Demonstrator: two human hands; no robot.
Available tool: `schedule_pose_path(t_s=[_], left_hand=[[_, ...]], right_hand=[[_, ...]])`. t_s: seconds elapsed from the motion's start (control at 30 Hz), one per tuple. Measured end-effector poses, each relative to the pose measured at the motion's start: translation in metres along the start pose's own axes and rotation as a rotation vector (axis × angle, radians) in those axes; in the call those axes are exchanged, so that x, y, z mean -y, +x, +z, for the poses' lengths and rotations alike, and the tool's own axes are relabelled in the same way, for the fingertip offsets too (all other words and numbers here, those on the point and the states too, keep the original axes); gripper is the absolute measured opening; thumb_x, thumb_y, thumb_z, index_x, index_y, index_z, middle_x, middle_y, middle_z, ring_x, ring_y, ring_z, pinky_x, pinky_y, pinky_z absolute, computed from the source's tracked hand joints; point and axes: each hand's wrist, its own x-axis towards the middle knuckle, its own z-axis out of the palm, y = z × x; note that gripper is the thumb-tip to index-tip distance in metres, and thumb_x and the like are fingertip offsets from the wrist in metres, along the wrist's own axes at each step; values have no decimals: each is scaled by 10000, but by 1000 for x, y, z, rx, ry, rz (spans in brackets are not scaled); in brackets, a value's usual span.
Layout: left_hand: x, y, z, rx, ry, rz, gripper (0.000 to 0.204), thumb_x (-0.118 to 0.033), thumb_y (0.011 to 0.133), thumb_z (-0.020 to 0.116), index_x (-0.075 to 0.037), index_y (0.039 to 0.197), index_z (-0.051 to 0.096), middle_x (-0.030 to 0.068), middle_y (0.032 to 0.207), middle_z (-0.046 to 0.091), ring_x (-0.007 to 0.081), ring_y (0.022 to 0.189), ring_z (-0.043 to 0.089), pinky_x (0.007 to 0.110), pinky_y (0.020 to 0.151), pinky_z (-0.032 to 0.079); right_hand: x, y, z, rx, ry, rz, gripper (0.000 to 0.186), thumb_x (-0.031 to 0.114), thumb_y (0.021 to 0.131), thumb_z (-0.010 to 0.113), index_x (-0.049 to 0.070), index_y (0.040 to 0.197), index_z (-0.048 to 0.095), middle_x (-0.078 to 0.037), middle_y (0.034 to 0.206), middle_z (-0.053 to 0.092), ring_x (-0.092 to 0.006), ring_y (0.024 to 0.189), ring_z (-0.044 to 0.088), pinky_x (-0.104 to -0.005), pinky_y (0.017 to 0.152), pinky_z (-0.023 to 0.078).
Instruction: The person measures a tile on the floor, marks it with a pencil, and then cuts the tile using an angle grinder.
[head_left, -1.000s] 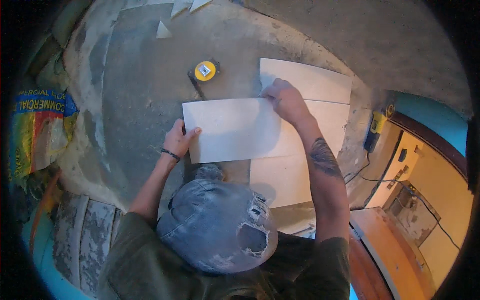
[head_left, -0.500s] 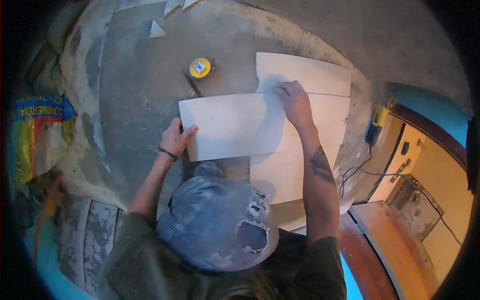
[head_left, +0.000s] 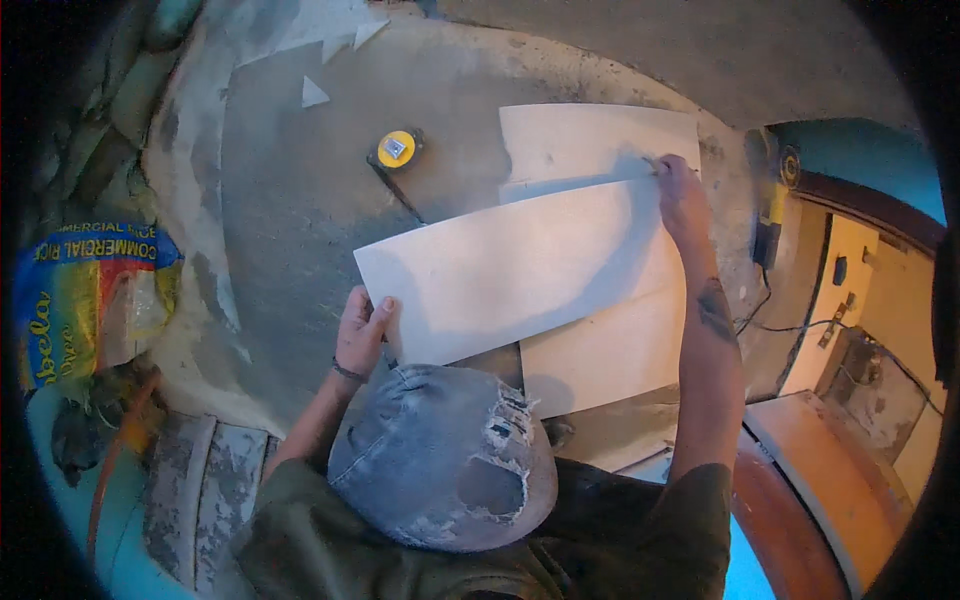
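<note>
A white rectangular panel (head_left: 500, 270) lies tilted across other white panels (head_left: 600, 135), its right end higher in the picture. My left hand (head_left: 362, 325) grips its lower left end, thumb on top. My right hand (head_left: 678, 185) is closed at the upper right corner, pinching a small thin object too small to name. Above the panel sits a round yellow-and-black object (head_left: 400, 140) with a silver square on top and a dark bar beside it. Worn grey fabric (head_left: 430, 460) with frayed holes fills the bottom middle, between my forearms.
Triangular white offcuts (head_left: 313, 92) rest on the grey concrete surface (head_left: 280, 180). A colourful printed sack (head_left: 100, 300) is at left. At right are a yellow-and-black power tool (head_left: 772, 205), its dark cord (head_left: 760, 322), an orange-brown board (head_left: 780, 500) and a cream door (head_left: 820, 300).
My right hand has moved to the right along the upper edge. The held panel has become more tilted, its left end lower in the picture along with my left hand.
</note>
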Motion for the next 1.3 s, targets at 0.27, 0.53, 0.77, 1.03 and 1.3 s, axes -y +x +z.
schedule_pose_path(t_s=[0.27,0.53,0.77,1.03,1.3], left_hand=[[-13,-2,4,-149,3,85,282,-320,973,564,-50,1054,553,17,892,594,81,833,542,251,706,457],[-132,89,-19,-8,576,281,400,-402,931,581,-9,985,626,80,853,620,152,791,575,316,736,472],[-173,218,136,387,975,691,532,-515,925,522,-29,1095,655,156,1067,669,285,981,629,392,867,475],[-180,240,233,515,962,489,545,-518,937,496,-33,1135,647,181,1086,679,281,994,654,408,863,499],[-101,82,184,485,326,289,646,-544,993,407,18,1283,537,139,1276,587,245,1180,542,369,1046,390]], right_hand=[[38,18,16,328,166,256,268,309,994,426,82,1124,488,-262,933,645,-455,919,609,-505,777,469],[67,-114,-22,180,152,669,262,305,1005,425,84,1133,484,-268,912,653,-472,887,618,-543,731,471],[36,-214,-32,-56,111,890,256,282,1015,419,54,1072,522,-266,981,638,-456,911,616,-517,730,471],[-37,-275,-79,-31,-297,694,388,74,915,421,-31,1282,489,-276,1208,567,-413,1117,550,-451,953,440],[23,-222,-311,-237,-580,386,373,167,1016,394,-34,1314,492,-190,1338,513,-330,1278,455,-381,1103,343]])
